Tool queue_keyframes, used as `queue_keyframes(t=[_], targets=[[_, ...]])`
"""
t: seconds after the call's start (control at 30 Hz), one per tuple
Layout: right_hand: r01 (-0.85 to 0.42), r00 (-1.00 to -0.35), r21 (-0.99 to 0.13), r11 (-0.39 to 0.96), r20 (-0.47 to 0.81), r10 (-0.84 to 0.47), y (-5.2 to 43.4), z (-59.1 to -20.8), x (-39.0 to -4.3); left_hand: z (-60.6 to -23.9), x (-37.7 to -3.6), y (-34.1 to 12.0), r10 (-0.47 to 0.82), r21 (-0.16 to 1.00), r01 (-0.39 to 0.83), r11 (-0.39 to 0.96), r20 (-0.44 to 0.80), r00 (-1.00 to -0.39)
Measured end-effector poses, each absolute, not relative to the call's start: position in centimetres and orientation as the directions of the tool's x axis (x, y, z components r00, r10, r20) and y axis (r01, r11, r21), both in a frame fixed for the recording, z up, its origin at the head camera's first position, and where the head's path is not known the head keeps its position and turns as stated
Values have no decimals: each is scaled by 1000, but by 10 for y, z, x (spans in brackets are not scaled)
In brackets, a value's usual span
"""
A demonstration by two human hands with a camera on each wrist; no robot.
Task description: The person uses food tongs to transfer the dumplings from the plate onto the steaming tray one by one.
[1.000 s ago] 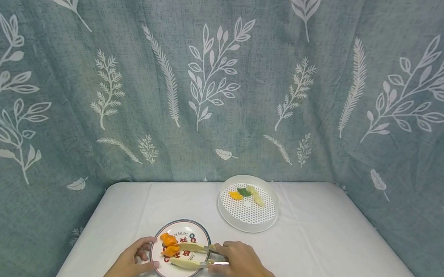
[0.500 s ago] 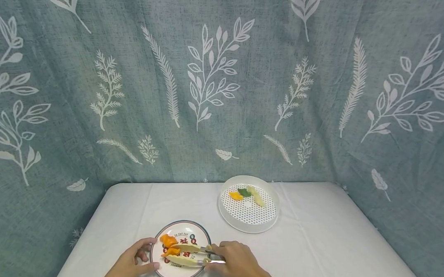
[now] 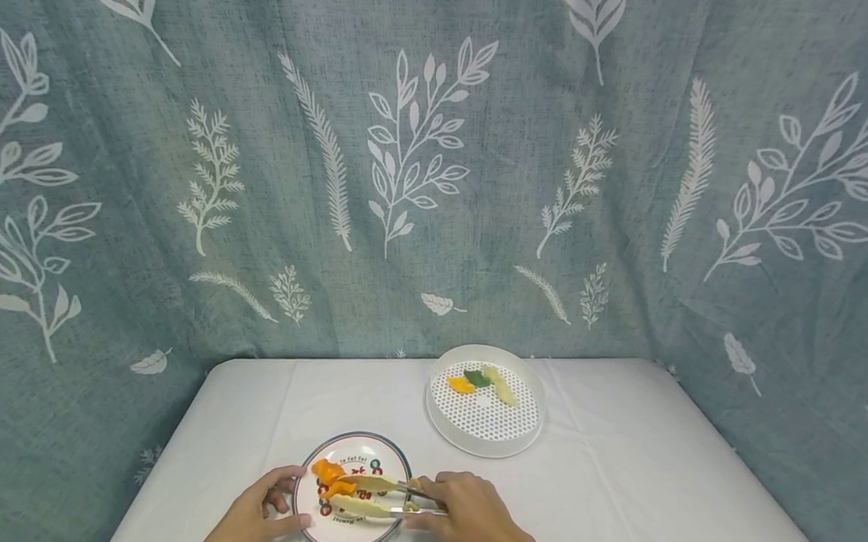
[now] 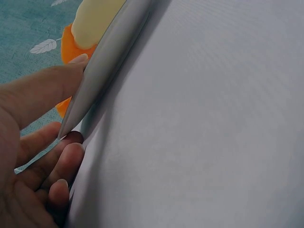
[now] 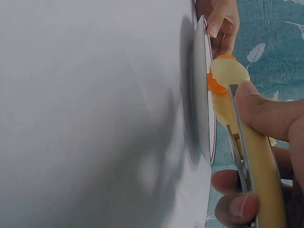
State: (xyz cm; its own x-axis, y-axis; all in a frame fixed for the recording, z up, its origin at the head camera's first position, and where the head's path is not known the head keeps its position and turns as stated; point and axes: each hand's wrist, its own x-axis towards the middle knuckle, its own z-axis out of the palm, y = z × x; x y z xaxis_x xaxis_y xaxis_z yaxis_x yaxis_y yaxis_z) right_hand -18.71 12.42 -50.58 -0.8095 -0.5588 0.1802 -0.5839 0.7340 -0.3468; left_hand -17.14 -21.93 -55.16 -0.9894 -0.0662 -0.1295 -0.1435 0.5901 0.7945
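My left hand holds the left rim of a round white plate with a dark-edged border and printed lettering. In the left wrist view the thumb lies at the rim, with curled fingers below. Two orange pieces, like bell pepper, lie on the plate's left side. My right hand grips metal-handled tongs with pale yellow tips, thumb on one arm and fingers round the other. The tongs' tips are parted over the plate, right at the front orange piece.
A white perforated round tray with a raised rim stands farther back to the right. On it lie a yellow-orange piece, a dark green piece and a pale green piece. A patterned curtain surrounds the white-covered table.
The tongs' tips have come closer together around the front orange piece, which has shifted slightly right. The left hand and plate stay in place.
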Motion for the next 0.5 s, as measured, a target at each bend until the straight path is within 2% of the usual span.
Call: queue_keyframes(t=[0.5], targets=[[-588,-809,-383,712,255,-530,136,-503,-190,-553,-172,-219,-62,792,-130,597,-116,-991]])
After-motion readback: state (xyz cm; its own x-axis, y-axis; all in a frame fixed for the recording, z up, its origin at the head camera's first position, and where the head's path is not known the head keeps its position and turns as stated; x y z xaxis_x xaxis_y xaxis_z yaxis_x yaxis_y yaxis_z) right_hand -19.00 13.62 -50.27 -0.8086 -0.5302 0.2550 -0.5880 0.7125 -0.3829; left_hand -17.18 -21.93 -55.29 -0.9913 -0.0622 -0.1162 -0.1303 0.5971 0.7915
